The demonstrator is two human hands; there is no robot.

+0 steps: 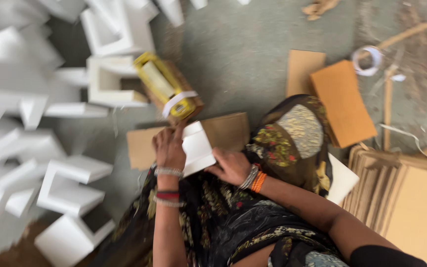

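mid-fold: left hand (169, 147) gripping the white folded sheet (196, 147) from its left, right hand (232, 167) pinching the right edge. next, likely pressing the crease.

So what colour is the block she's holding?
White; the block shows best in the head view.

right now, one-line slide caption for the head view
Both hands, left hand and right hand, hold a white foam piece over flat cardboard.
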